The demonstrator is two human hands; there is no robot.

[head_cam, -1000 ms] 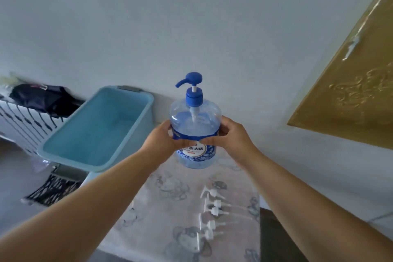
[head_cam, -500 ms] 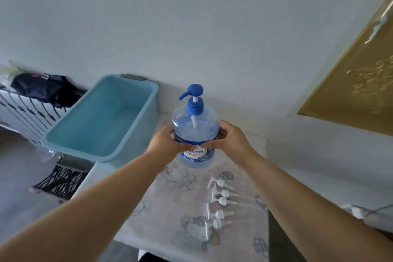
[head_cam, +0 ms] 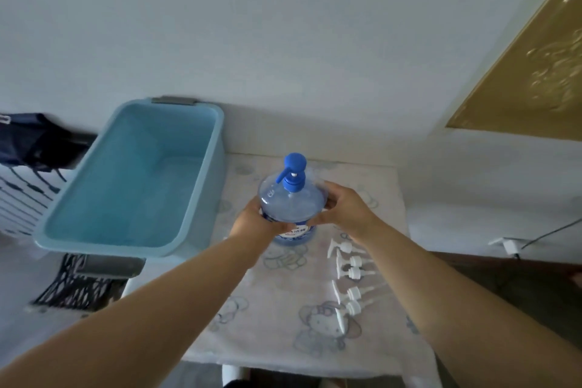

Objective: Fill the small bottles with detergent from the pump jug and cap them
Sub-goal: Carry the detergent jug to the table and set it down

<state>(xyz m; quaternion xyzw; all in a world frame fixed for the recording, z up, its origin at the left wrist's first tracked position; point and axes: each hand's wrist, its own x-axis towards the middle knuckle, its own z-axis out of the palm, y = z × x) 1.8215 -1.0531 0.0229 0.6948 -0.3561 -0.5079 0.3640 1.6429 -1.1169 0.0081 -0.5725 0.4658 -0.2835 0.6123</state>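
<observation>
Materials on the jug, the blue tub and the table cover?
Jug: clear blue-tinted plastic, glossy; the liquid shows through the wall. Tub: opaque light-blue plastic, smooth satin finish, moulded rolled rim. Table cover: thin printed fabric or vinyl, matte; it has a cartoon print and the edge drapes over the front. Can't tell which.

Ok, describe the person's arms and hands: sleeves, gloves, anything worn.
Both are bare. The left hand and right hand wear no gloves, and no ring shows. The left forearm and right forearm are uncovered up to the frame's edge: no sleeve, watch, bracelet or marking is visible.
</observation>
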